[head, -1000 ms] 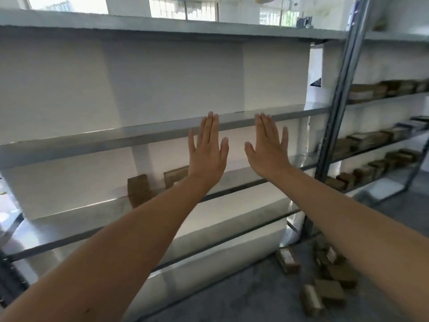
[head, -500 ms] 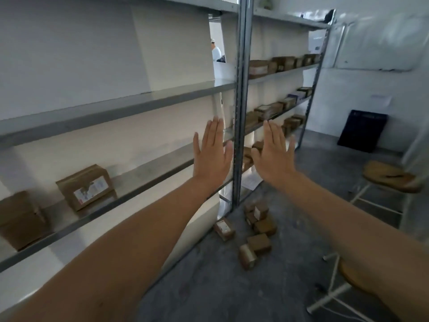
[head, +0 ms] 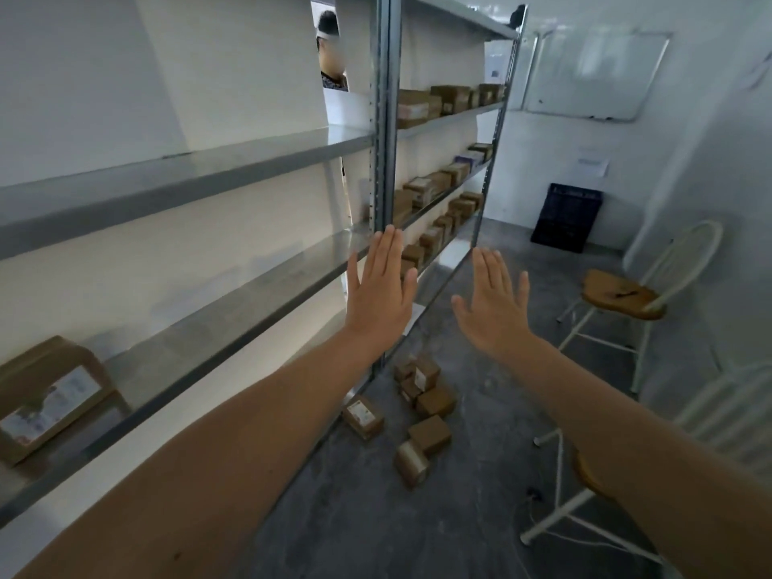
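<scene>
White walls (head: 710, 140) are seen, and a whiteboard (head: 585, 77) is hung on the far one. The floor (head: 480, 495) is made of grey concrete. Metal shelf racks (head: 384, 119) are set along the left side. At the right, a white chair with a wooden seat (head: 622, 296) is placed, and a dark crate (head: 568, 217) is leaned against the far wall.

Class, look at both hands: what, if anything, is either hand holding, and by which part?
Nothing is held: the left hand and right hand are raised, flat, fingers straight.

2 grips (head: 380, 302), 2 chairs (head: 622, 294), 1 crate (head: 568, 217), 1 whiteboard (head: 593, 77), approx. 7 floor boxes (head: 430, 434).
</scene>
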Action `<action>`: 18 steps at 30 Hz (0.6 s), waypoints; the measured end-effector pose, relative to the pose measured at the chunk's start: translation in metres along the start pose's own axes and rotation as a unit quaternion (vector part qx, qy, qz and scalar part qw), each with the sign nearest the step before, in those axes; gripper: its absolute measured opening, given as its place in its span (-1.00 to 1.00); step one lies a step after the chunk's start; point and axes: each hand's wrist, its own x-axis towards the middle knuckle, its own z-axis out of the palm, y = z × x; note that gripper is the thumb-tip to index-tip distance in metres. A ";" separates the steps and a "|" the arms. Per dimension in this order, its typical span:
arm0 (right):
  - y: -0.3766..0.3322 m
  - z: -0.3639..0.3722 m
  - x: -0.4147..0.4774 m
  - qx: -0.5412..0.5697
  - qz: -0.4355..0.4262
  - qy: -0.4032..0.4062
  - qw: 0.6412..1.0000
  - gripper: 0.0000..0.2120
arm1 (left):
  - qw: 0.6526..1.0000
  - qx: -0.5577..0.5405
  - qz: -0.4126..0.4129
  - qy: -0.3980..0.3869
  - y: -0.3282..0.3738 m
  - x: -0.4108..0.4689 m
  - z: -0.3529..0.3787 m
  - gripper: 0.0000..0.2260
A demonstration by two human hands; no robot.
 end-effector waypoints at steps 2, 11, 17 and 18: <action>-0.011 0.012 0.013 -0.003 0.011 -0.004 1.000 -0.28 | 1.000 -0.012 0.001 -0.007 -0.020 0.007 0.004 -0.49; -0.051 0.067 0.040 -0.021 0.052 -0.043 0.998 -0.30 | 0.998 -0.045 -0.020 -0.048 -0.082 0.028 0.039 -0.48; -0.031 0.085 0.060 0.004 0.079 -0.049 0.996 -0.29 | 0.996 -0.053 0.002 -0.068 -0.092 0.044 0.070 -0.46; -0.025 0.087 0.063 0.004 0.081 -0.052 0.995 -0.29 | 0.997 -0.053 -0.001 -0.064 -0.090 0.050 0.077 -0.46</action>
